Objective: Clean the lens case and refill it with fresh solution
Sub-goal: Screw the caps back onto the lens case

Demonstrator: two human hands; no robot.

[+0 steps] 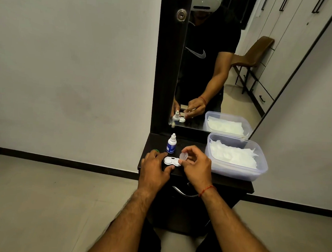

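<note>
While the left hand (154, 167) holds the lens case (171, 161) flat on the desk (226, 182), thumb at the near edge and fingers curled over the far left side, the right hand (194, 165) pinches a translucent screw cap (184, 156) between thumb and fingertips. The cap is tilted and sits just above the case's right well. The case lies between the two hands.

Handling, as judged: the case is light, rigid, smooth plastic. It will probably slide or twist on the desk unless it is pinned, and it will be slippery once wet. Grip it by the outer rim or the bridge between the wells, keeping fingers out of the wells.

Just beyond the left fingertips lies a small green object (156, 150), partly hidden and possibly the second cap. Beyond both hands a solution bottle (171, 145) stands upright. To the right of the right hand sits a clear plastic tub (234, 173) of white tissues (234, 153).
</note>
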